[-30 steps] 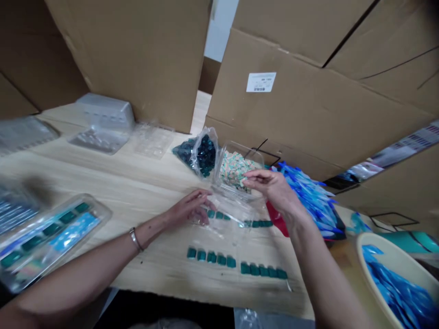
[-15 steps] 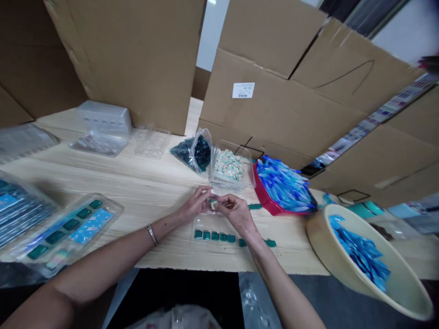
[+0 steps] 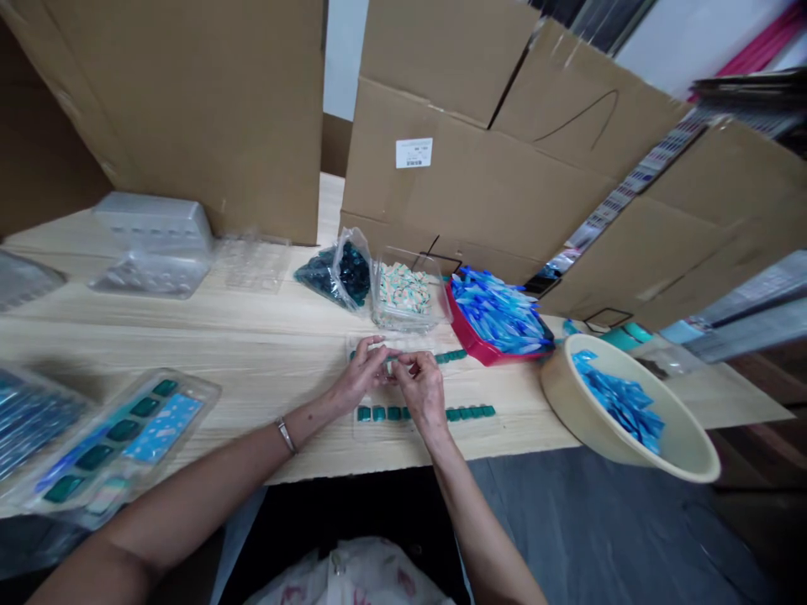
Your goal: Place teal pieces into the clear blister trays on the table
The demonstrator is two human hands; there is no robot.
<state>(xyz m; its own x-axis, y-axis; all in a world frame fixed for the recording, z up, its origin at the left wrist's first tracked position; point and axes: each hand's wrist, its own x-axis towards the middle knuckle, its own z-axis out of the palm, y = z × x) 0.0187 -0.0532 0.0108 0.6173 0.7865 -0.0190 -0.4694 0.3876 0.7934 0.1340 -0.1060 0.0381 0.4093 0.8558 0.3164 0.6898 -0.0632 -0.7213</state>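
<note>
My left hand (image 3: pixel 362 374) and my right hand (image 3: pixel 419 386) meet at the middle of the wooden table (image 3: pixel 208 336), their fingertips pinched together on a small teal piece (image 3: pixel 392 360), which is mostly hidden by my fingers. Just below my hands, a row of teal square pieces (image 3: pixel 425 412) lies on a clear plastic blister sheet (image 3: pixel 384 433). A shorter teal row (image 3: pixel 450 356) sits beyond my right fingers. A metal bangle (image 3: pixel 286 435) circles my left wrist.
To the left lies a clear pack of teal pieces on blue card (image 3: pixel 126 441). Behind my hands stand a bag of dark teal pieces (image 3: pixel 340 273), a clear box of patterned sachets (image 3: pixel 403 298) and a red tray of blue sachets (image 3: pixel 498 319). A beige bowl (image 3: pixel 630 412) sits right. Cardboard boxes (image 3: pixel 472 168) wall the back.
My hands have come together from apart and now pinch the small piece. The view has swung, bringing the red tray and the whole bowl into sight.
</note>
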